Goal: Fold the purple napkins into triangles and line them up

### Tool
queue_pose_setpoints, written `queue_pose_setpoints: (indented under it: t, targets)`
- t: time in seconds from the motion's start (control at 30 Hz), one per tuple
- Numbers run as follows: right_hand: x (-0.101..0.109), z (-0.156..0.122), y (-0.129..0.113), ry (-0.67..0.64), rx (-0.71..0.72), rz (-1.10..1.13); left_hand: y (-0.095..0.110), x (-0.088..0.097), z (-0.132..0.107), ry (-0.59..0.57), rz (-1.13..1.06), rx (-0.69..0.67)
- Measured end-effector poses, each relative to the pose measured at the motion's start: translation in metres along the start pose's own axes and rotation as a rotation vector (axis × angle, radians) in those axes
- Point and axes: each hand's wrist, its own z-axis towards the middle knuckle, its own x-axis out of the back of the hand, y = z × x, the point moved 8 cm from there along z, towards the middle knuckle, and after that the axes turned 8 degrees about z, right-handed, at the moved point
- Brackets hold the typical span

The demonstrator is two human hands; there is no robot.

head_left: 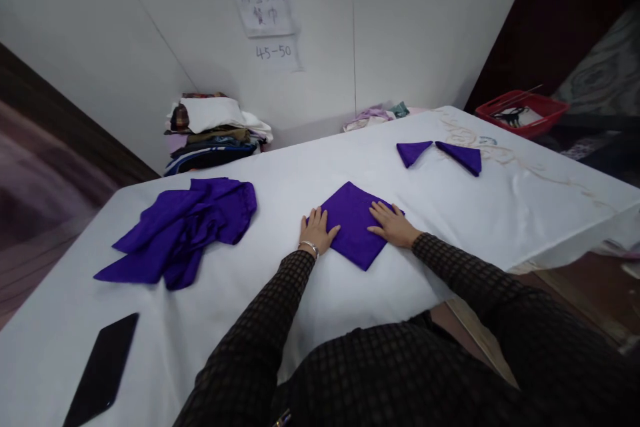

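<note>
A purple cloth napkin (356, 227), folded into a diamond shape, lies flat on the white tablecloth (320, 307) in front of me. My left hand (318, 229) rests on its left corner with the fingers spread. On the right corner lies my right hand (393, 223), flat and with fingers apart, partly covering that edge. Off to the left is a loose, crumpled heap of purple cloths (185, 230). Two small folded purple pieces sit at the back right, a left one (414, 152) and a right one (461, 156), almost touching at their tips.
A black phone (104, 370) lies at the front left of the table. Behind the table's back edge are a stack of folded clothes (215, 133) and some pale fabric (371, 118). A red basket (543, 121) stands at the far right. Paper signs (265, 10) hang on the wall.
</note>
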Motion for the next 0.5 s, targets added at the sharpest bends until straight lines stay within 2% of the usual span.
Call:
queue_pose_setpoints:
  t: [0.13,0.27,0.33,0.4,0.5]
  targets:
    - [0.006,-0.025,0.034,0.042,-0.110,-0.027,0.001,0.000,0.002,-0.021,0.051,-0.005]
    - [0.006,-0.029,0.039,0.051,-0.113,-0.032,-0.002,0.003,0.003,-0.069,0.045,0.004]
    - [0.006,-0.027,0.038,0.042,-0.111,-0.024,0.001,0.011,-0.002,-0.043,0.030,0.006]
    - [0.007,-0.026,0.037,0.036,-0.113,-0.016,0.015,0.022,-0.013,0.032,0.028,-0.039]
    - [0.007,-0.025,0.036,0.035,-0.114,-0.015,0.055,0.030,-0.042,0.097,0.024,-0.205]
